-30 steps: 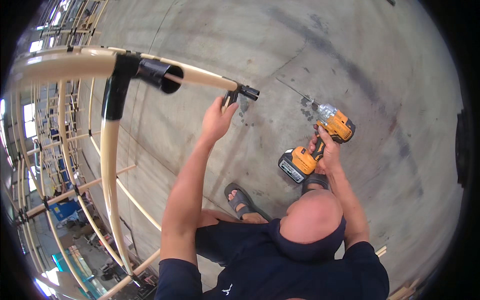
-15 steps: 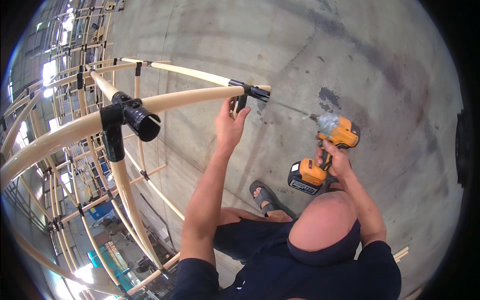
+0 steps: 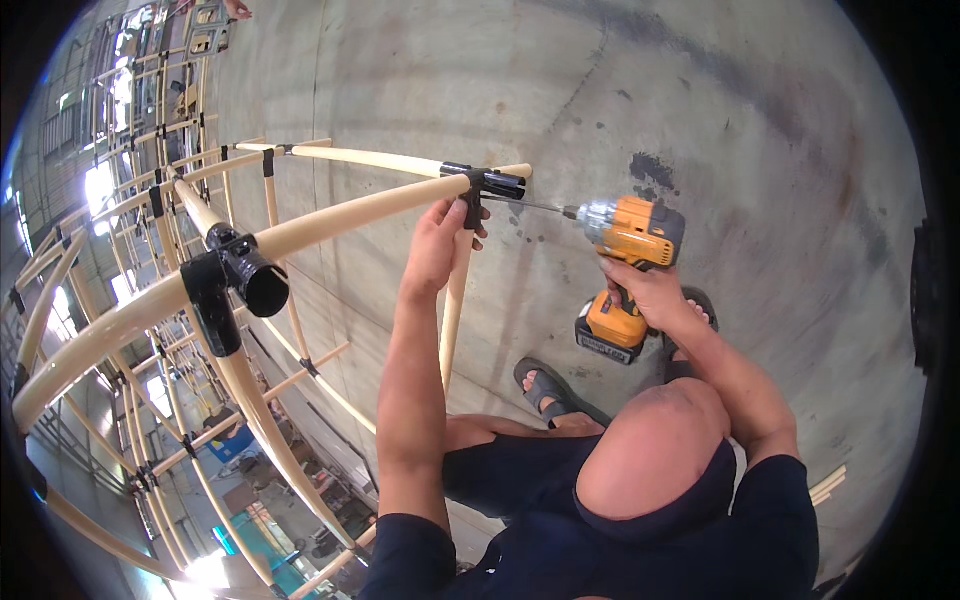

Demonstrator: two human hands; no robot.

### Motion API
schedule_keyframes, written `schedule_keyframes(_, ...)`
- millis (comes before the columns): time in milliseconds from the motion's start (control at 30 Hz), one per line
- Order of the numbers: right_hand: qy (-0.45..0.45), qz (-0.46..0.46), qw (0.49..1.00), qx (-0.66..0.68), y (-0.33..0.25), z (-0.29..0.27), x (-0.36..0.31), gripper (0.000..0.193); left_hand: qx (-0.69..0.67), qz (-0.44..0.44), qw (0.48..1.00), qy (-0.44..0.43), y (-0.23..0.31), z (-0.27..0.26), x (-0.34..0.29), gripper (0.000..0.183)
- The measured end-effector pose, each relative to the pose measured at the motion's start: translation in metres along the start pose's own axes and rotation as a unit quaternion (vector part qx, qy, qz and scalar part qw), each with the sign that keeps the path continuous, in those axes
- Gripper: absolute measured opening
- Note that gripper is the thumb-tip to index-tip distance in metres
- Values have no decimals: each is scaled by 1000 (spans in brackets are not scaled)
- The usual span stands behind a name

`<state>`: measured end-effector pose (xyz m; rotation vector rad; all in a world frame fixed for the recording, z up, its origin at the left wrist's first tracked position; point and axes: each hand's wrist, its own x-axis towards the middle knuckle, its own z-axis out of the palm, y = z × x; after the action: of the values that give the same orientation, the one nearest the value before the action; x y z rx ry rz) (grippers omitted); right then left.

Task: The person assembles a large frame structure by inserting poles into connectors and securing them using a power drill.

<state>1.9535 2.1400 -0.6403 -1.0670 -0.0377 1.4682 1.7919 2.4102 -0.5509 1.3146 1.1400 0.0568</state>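
Observation:
In my right hand (image 3: 648,292) is an orange and black cordless impact driver (image 3: 632,232), held by its grip with the battery pack low. Its long thin bit (image 3: 530,205) points left, with the tip at the black metal pipe joint (image 3: 474,200). My left hand (image 3: 436,245) is closed around the lower part of this joint, thumb in front and fingertips showing behind. Cream-coloured pipes (image 3: 370,203) meet at the joint, and one runs down below it. Nearer to me on the left, another black pipe joint (image 3: 262,285) has an open round end.
A large framework of cream pipes (image 3: 262,405) with black joints fills the left side. Loose cream sticks (image 3: 828,486) lie on the concrete floor (image 3: 760,330) at the right. Another person's hand (image 3: 238,9) shows at the top left. My sandalled foot (image 3: 548,390) is below.
The impact driver has moved left and slightly up, bringing its bit to the joint. My left hand has shifted from spread fingers to a closed grip on the joint.

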Motion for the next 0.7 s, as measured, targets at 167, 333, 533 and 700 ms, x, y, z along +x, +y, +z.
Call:
schedule_keyframes(167, 13, 16, 989, -148, -5, 10, -2, 28, -20, 7, 1000, -18, -5, -2, 5, 31)
schedule_keyframes(333, -3, 13, 996, -94, 3, -4, 8, 22, -35, 27, 999, -11, 0, -1, 7, 34)
schedule_keyframes(533, -23, 54, 995, -75, 2, -8, 11, 21, -46, 18, 999, -24, 3, -13, 12, 38)
schedule_keyframes(700, -16, 176, 971, -162, -23, -6, 11, 24, -47, 23, 998, -31, 7, -1, 16, 50)
